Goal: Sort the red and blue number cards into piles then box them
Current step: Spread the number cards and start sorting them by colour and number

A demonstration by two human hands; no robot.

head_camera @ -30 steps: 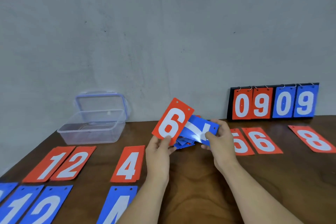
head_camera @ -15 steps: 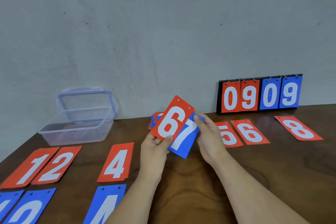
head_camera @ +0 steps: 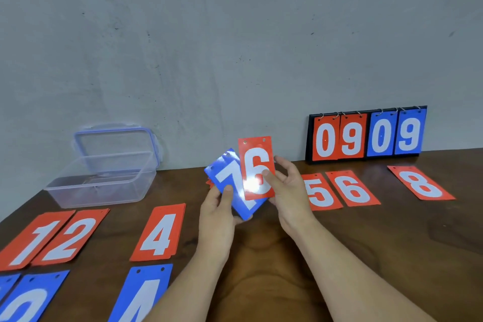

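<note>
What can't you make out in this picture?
Head view:
- Pile behind the blue 7 card: hidden by it and the left hand; only red corners show.
- Blue cards at bottom left: digits cut by the frame edge.
- Red 6 card in the right hand: glare washes out its lower part.

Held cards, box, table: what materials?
Red 6 and blue 7: likely glossy plastic sheet; glare patch, flat while held. Box: clear plastic; see-through walls. Table: dark wood or veneer, semi-gloss; grain visible.
</note>
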